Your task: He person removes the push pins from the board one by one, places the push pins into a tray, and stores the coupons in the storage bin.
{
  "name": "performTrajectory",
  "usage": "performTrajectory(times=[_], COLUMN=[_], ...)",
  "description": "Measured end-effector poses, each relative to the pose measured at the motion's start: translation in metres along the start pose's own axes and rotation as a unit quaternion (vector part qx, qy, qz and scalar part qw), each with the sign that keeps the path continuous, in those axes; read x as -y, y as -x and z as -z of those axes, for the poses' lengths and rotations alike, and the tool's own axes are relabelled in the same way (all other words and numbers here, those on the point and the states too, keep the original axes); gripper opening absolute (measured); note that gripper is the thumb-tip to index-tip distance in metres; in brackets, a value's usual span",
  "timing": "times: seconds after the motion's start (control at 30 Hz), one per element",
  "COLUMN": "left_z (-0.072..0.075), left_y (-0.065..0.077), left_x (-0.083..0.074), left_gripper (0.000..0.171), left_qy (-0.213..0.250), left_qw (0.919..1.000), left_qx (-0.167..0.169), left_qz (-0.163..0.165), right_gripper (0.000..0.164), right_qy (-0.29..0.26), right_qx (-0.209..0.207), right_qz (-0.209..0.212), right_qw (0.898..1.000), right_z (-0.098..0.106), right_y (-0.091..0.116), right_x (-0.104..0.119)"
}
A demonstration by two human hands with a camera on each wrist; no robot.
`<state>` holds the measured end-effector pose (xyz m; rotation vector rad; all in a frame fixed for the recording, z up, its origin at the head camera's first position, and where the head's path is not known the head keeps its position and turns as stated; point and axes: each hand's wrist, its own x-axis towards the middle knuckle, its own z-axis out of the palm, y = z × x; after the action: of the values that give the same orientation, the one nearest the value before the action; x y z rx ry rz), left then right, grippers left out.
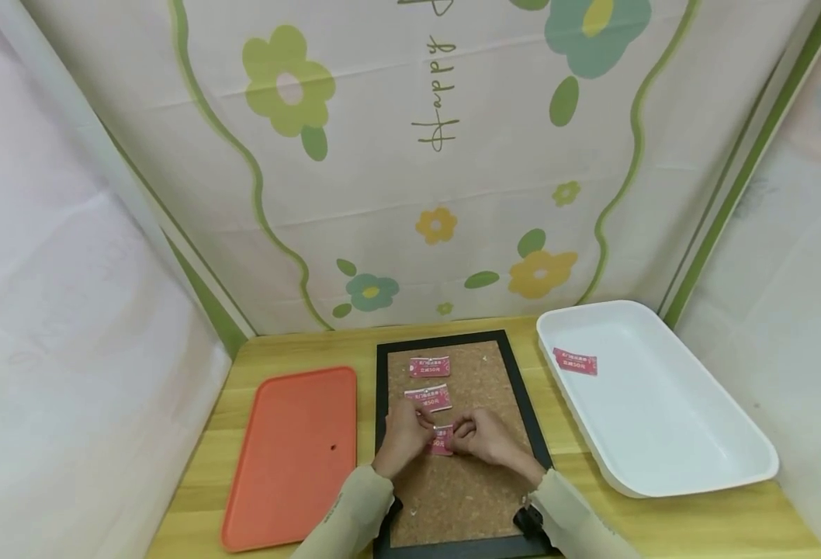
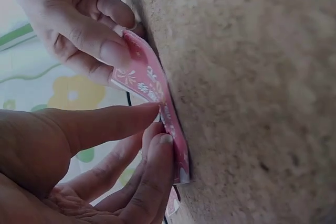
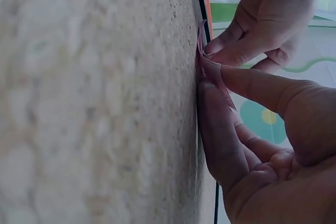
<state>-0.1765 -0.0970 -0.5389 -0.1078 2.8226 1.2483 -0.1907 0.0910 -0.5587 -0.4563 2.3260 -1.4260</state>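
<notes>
Over the corkboard (image 1: 466, 497), both hands meet at a small pink printed coupon (image 1: 441, 442). My left hand (image 1: 405, 431) pinches near the coupon's upper edge; its thumb and fingertips hide whatever small thing may lie between them. My right hand (image 1: 483, 437) holds the other end of the coupon (image 2: 139, 69) between thumb and forefinger. In the right wrist view, the coupon (image 3: 211, 69) bends slightly off the cork. Higher on the board lie a second pink coupon (image 1: 433, 397), partly behind the left hand, and a third coupon (image 1: 429, 367), each with a small dot at its top.
An orange-red tray (image 1: 292, 458) lies left of the board, a small dark speck on it. To the right stands a white tray (image 1: 662, 419) with one pink coupon (image 1: 576, 362) inside. A flower-patterned cloth (image 1: 382, 194) hangs behind the wooden table (image 1: 313, 345).
</notes>
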Motion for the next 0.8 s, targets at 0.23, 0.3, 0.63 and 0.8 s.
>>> performTrajectory(times=[0.23, 0.3, 0.63, 0.8], left_z=[-0.001, -0.002, -0.005, -0.004], left_y=[-0.003, -0.004, -0.01, -0.011], left_x=[-0.001, 0.0, 0.002, 0.006], left_gripper=[0.012, 0.013, 0.013, 0.01], left_qy=[-0.019, -0.018, -0.007, -0.011], left_qw=[0.9994, 0.9993, 0.9988, 0.9988], left_qx=[0.028, 0.033, 0.049, 0.047], left_qz=[0.004, 0.005, 0.004, 0.004], right_gripper=[0.015, 0.015, 0.017, 0.016], right_qy=[0.002, 0.002, 0.008, -0.002], right_qx=[0.0, -0.002, -0.033, -0.031], right_qz=[-0.004, -0.005, -0.025, -0.02], right_qw=[1.0, 1.0, 0.999, 0.999], right_z=[-0.001, -0.001, -0.004, -0.006], right_y=[0.0, -0.001, -0.005, -0.006], right_x=[-0.001, -0.001, -0.003, -0.003])
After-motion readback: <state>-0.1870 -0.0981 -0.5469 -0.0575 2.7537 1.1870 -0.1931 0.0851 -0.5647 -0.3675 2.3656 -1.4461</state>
